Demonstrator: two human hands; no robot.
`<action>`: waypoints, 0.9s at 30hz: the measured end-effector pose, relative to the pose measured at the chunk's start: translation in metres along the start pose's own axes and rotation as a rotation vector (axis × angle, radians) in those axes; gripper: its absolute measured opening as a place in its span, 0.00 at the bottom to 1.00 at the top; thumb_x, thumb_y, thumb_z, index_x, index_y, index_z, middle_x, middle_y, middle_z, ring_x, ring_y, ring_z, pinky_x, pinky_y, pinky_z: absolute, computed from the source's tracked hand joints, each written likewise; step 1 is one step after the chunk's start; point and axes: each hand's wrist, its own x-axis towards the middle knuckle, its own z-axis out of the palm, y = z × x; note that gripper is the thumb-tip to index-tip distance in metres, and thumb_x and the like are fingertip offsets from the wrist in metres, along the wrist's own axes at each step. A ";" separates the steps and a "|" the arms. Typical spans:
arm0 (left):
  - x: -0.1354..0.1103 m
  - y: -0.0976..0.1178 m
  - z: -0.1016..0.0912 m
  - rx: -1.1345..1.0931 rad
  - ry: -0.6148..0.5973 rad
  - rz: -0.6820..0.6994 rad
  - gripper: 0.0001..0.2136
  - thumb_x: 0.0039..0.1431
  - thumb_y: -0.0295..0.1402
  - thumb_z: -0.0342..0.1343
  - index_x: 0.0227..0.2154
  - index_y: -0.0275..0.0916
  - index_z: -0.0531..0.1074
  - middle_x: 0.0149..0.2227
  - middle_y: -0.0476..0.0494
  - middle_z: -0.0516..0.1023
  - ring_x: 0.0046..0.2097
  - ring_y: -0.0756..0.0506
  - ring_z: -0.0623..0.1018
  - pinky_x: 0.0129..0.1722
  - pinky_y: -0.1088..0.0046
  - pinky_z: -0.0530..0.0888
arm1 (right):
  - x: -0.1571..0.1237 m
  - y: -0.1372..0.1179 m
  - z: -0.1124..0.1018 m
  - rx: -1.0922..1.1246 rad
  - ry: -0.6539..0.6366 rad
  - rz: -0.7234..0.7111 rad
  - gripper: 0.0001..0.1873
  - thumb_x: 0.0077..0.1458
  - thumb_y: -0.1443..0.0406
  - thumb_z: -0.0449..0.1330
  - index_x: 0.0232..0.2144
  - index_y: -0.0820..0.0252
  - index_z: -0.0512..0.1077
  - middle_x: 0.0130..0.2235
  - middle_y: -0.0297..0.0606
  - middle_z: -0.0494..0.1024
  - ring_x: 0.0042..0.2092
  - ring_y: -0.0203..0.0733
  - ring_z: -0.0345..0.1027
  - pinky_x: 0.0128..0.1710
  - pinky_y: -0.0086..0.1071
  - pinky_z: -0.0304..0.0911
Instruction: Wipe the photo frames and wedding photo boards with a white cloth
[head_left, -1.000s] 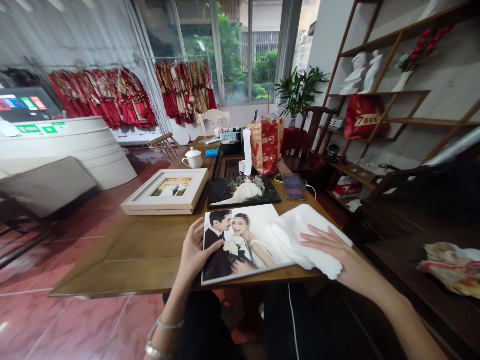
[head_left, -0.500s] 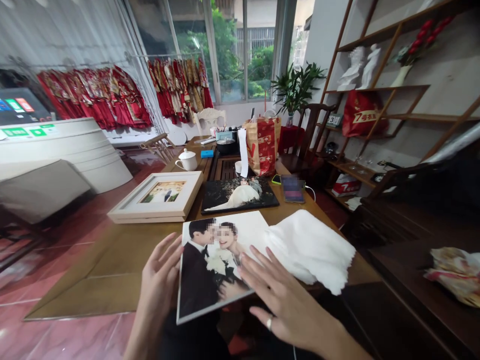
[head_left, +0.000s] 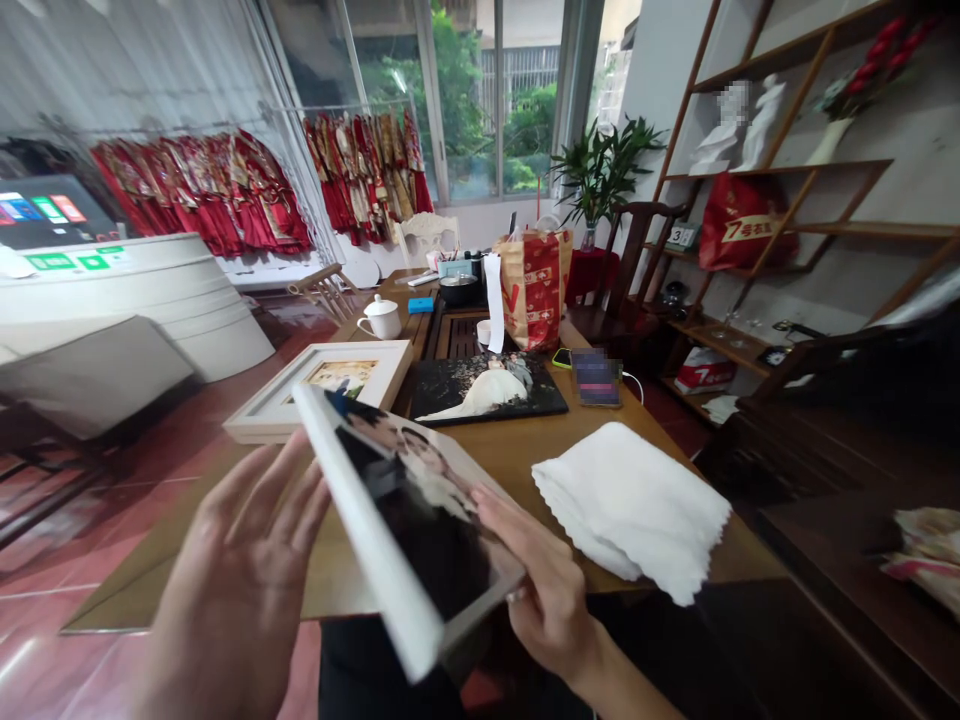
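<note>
A photo panel with a white edge is tilted up in front of me, its left side raised toward the camera. It shows a couple, one in a dark suit, with white flowers. My right hand grips the panel by its right edge, thumb underneath. Fingers stretched out, my left hand is beside the panel's thick left edge; whether the fingertips touch it I cannot tell. To the right, a white cloth lies folded on the wooden table.
Behind the panel lie a white picture frame and a dark photo panel. Farther back stand a lidded white cup and a red-brown paper bag. A phone with a cable lies at the right edge.
The panel has gone from lying nearly flat to a steep tilt, left edge lifted. My right hand moved from its face to gripping its edge. My left hand shifted left and nearer the camera.
</note>
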 end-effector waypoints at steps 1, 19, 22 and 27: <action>0.000 -0.008 0.002 -0.008 0.013 0.011 0.20 0.52 0.45 0.55 0.46 0.43 0.71 0.55 0.45 0.70 0.58 0.39 0.67 0.57 0.63 0.66 | 0.002 -0.003 0.001 0.089 0.076 0.082 0.28 0.56 0.74 0.46 0.59 0.59 0.58 0.56 0.44 0.68 0.56 0.49 0.63 0.52 0.45 0.64; -0.019 -0.066 -0.014 -0.027 0.128 -0.657 0.20 0.60 0.40 0.49 0.51 0.34 0.65 0.31 0.42 0.81 0.34 0.42 0.81 0.34 0.71 0.78 | -0.011 -0.033 -0.064 0.411 -0.300 0.709 0.23 0.54 0.64 0.60 0.53 0.47 0.66 0.56 0.37 0.69 0.54 0.49 0.65 0.54 0.46 0.62; -0.004 -0.061 -0.035 0.103 0.138 -0.708 0.18 0.59 0.38 0.52 0.48 0.32 0.68 0.27 0.42 0.80 0.28 0.42 0.81 0.27 0.71 0.78 | -0.032 -0.016 -0.130 -0.178 -0.213 0.468 0.26 0.52 0.64 0.61 0.54 0.46 0.65 0.57 0.38 0.66 0.57 0.51 0.61 0.57 0.48 0.57; 0.013 -0.059 -0.055 0.206 0.051 -0.784 0.15 0.57 0.35 0.53 0.44 0.29 0.70 0.21 0.41 0.79 0.21 0.42 0.78 0.17 0.72 0.74 | -0.042 0.030 -0.189 -0.554 -0.491 0.322 0.34 0.48 0.62 0.62 0.58 0.48 0.59 0.63 0.39 0.55 0.64 0.59 0.43 0.58 0.58 0.50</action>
